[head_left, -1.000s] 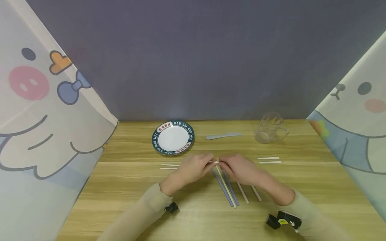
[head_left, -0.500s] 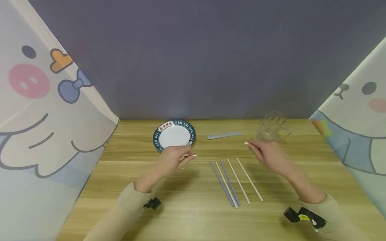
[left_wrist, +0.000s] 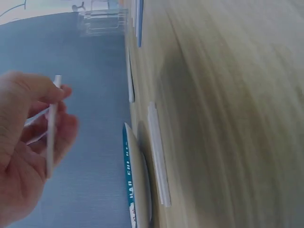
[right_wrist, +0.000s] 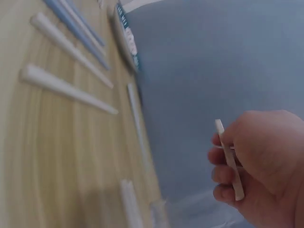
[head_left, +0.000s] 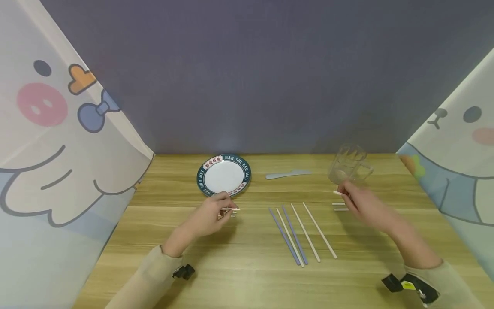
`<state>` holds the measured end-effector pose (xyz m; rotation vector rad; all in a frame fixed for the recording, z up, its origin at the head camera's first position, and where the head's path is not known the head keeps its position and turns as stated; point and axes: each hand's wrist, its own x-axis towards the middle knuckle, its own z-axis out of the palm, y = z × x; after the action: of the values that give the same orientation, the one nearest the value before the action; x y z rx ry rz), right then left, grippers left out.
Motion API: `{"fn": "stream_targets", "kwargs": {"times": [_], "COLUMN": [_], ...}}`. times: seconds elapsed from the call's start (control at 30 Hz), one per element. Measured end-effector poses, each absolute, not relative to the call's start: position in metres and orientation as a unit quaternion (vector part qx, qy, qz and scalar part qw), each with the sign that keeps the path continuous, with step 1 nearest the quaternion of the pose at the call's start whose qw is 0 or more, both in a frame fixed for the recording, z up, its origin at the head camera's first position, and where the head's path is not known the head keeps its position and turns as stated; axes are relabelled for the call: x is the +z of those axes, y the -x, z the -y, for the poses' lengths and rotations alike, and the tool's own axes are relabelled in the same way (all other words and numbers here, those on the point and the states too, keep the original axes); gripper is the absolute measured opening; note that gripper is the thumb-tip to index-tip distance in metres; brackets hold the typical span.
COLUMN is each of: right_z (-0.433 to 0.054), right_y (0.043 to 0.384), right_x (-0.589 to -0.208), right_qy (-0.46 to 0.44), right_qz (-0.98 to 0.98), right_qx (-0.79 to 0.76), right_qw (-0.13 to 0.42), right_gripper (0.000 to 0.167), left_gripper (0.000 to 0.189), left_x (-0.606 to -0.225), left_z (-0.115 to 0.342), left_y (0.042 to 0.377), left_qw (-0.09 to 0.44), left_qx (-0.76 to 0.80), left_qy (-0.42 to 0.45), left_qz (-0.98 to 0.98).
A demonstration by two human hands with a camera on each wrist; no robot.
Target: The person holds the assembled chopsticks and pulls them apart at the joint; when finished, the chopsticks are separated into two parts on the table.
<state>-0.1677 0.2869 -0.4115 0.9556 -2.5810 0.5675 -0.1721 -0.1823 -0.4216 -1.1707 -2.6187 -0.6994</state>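
Note:
My left hand (head_left: 208, 216) pinches a short white stick piece (left_wrist: 51, 137) between thumb and fingers, raised over the table's left part. Below it on the wood lie two similar short white stick pieces (left_wrist: 158, 156), side by side, mostly hidden by the hand in the head view. On the other side, my right hand (head_left: 366, 208) holds another short white stick piece (right_wrist: 230, 161) near its fingertips. It hovers over two more short pieces (head_left: 338, 204), partly covered by the hand. Between the hands lie long sticks, three white (head_left: 305, 232) and two purple (head_left: 284, 238), roughly parallel.
A white plate with a dark green lettered rim (head_left: 201, 176) stands behind my left hand. To its right lies a pale plastic knife (head_left: 287, 174). A clear handled mug (head_left: 343, 165) is just beyond my right hand. A grey backdrop (head_left: 247, 77) rises at the table's rear edge.
My hands were together on a white stick over the middle; they have moved apart, left and right, each with a short piece. The long sticks stay put.

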Motion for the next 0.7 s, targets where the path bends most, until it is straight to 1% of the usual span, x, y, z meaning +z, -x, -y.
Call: {"fn": "stream_targets", "kwargs": {"times": [0.17, 0.27, 0.4, 0.63, 0.7], "right_z": [-0.301, -0.308, -0.313, -0.318, -0.318], "right_y": [0.171, 0.173, 0.174, 0.175, 0.175], "right_x": [-0.428, -0.437, -0.448, -0.459, -0.463], "right_qy": [-0.334, -0.331, -0.335, -0.331, -0.338], "right_qz": [0.913, 0.915, 0.914, 0.919, 0.916], "right_qx": [0.173, 0.175, 0.167, 0.159, 0.160], "right_qw": [0.157, 0.151, 0.158, 0.140, 0.144], "right_gripper": [0.013, 0.017, 0.024, 0.026, 0.027], "left_gripper": [0.012, 0.013, 0.013, 0.013, 0.012], "left_x": [-0.427, -0.430, -0.434, -0.438, -0.440], "left_z": [0.184, 0.186, 0.187, 0.187, 0.187], "left_y": [0.171, 0.170, 0.170, 0.171, 0.172], "left_qw": [0.075, 0.054, 0.037, 0.025, 0.020], "left_qx": [-0.175, -0.164, -0.164, -0.152, -0.149], "left_qy": [0.389, 0.387, 0.394, 0.375, 0.369], "left_qz": [0.901, 0.906, 0.904, 0.914, 0.917]}}
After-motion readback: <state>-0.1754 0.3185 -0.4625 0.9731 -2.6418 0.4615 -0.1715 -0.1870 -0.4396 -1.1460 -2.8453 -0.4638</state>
